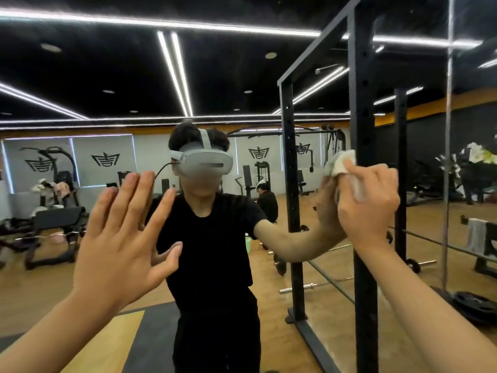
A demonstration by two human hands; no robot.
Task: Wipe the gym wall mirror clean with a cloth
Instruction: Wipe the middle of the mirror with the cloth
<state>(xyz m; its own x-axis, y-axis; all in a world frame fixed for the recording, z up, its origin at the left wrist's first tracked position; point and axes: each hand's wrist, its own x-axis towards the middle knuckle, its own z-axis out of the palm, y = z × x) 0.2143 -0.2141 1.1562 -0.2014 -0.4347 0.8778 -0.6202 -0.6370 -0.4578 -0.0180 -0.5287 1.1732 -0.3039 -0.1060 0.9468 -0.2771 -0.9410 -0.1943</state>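
Observation:
The gym wall mirror (80, 76) fills nearly the whole view and reflects the room and a person in a black shirt wearing a headset. My left hand (121, 238) is flat against the glass at centre left, fingers straight and spread. My right hand (368, 200) is at the right, at head height, gripping a crumpled white cloth (340, 164) and pressing it on the glass. The cloth bulges out above my fingers.
A black steel rack upright (363, 109) stands just in front of the mirror, right behind my right hand. A vertical mirror seam (448, 130) runs further right. A black weight plate (476, 305) lies on the wooden floor at lower right.

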